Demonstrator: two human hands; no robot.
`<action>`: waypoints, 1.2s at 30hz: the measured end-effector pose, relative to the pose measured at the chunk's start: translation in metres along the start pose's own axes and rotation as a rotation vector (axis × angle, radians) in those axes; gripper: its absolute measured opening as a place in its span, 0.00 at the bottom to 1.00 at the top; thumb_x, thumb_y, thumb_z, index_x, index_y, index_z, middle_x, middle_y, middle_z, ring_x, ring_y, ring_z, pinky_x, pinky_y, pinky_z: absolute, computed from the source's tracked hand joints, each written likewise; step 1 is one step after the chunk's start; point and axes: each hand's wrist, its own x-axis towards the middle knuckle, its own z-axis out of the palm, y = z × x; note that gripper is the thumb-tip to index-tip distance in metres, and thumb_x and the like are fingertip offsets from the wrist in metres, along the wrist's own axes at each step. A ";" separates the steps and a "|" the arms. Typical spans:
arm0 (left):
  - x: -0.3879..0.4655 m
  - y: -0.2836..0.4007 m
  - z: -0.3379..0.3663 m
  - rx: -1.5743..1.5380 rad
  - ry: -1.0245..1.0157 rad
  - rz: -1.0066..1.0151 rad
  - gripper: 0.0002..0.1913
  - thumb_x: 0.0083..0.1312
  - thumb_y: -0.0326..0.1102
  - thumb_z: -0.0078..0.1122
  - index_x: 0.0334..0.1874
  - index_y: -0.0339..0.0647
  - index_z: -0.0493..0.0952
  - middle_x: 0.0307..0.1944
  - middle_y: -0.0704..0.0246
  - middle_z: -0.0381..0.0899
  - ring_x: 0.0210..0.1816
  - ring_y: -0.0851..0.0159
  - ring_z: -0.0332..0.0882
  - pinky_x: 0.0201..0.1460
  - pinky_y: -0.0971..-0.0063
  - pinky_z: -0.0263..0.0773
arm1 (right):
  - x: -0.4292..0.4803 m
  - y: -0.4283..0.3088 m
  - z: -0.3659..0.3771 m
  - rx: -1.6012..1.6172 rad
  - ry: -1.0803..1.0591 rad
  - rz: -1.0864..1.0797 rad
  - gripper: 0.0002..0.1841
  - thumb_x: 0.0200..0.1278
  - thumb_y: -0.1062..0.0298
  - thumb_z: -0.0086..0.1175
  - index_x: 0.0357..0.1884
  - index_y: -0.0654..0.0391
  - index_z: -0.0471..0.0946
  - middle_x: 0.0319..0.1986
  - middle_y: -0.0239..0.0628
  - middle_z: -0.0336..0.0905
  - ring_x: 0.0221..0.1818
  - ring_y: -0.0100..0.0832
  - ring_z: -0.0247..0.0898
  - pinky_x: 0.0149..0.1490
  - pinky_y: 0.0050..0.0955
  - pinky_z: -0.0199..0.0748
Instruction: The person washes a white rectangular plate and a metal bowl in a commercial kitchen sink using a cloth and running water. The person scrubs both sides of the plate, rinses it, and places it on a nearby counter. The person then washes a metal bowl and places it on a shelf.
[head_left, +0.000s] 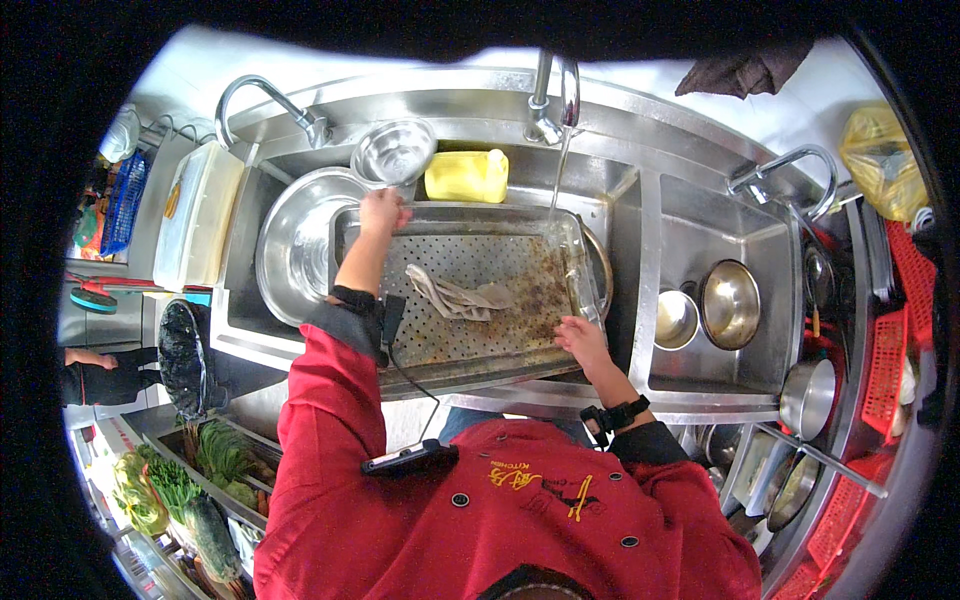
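A large perforated metal tray with brown stains rests across the middle sink basin. On it lies a crumpled grey-white cloth. My left hand is at the tray's far left corner, just below a small steel bowl; its fingers are partly hidden, so I cannot tell whether they grip the rim. My right hand is over the tray's near right corner, fingers slightly apart with nothing seen in them. Water runs from the middle faucet onto the tray's far right end, where it pools along the edge.
A large steel basin sits left of the tray, and a yellow plastic jug behind it. The right basin holds a steel bowl and a small pot. Vegetables stand at lower left. Another person's hand shows far left.
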 end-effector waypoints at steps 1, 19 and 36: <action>-0.001 -0.005 0.003 0.246 -0.084 0.010 0.13 0.66 0.38 0.52 0.44 0.33 0.72 0.36 0.60 0.77 0.26 0.65 0.80 0.24 0.74 0.76 | -0.001 0.003 -0.004 -0.018 0.001 0.014 0.21 0.64 0.72 0.52 0.56 0.71 0.67 0.44 0.45 0.76 0.41 0.31 0.76 0.42 0.25 0.76; -0.161 -0.053 0.025 0.876 0.076 0.561 0.06 0.61 0.33 0.50 0.34 0.37 0.70 0.29 0.51 0.76 0.34 0.42 0.75 0.38 0.52 0.71 | 0.029 0.034 -0.061 -0.783 0.256 -0.059 0.25 0.60 0.59 0.54 0.56 0.65 0.70 0.46 0.51 0.77 0.46 0.50 0.74 0.51 0.42 0.72; -0.176 -0.128 -0.121 0.819 0.307 0.330 0.12 0.64 0.37 0.51 0.35 0.33 0.66 0.33 0.45 0.74 0.38 0.37 0.71 0.41 0.51 0.66 | 0.094 0.090 -0.078 -0.787 0.437 0.258 0.31 0.64 0.50 0.49 0.57 0.69 0.65 0.33 0.51 0.77 0.28 0.45 0.74 0.28 0.39 0.74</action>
